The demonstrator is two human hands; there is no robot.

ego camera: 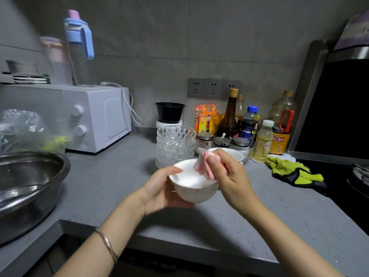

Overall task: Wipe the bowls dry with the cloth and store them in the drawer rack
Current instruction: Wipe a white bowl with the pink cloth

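Right hand (229,176) fingers (216,157) pinch the pink cloth (203,166) against the inner rim of the white bowl (196,191). Left hand (157,190) fingers curl under the bowl (thumb on the rim), holding it above the tabletop (111,176), near the stacked glass bowls (175,146).

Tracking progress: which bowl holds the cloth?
The white bowl in the left hand, with the right hand's pink cloth inside; the glass bowls stand stacked behind.
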